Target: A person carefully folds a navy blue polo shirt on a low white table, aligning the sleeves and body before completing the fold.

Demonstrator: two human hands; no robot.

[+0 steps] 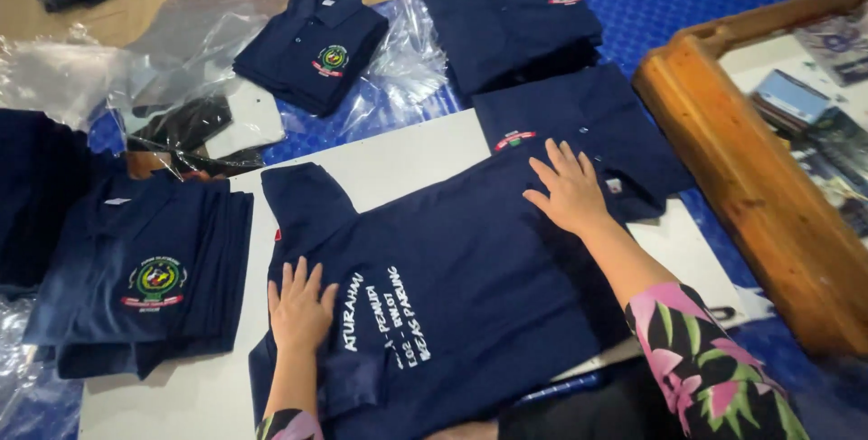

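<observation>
A shirt lies spread face down on a board in the middle, with the left hand flat on its near left part and the right hand flat nearer the collar. A stack of folded shirts sits left of it. Behind lie two more folded shirts, seemingly on plastic bags. A wooden frame stands at the right.

Bare board between shirt stacks

Navy polo shirt flat, back up, white lettering.
</observation>
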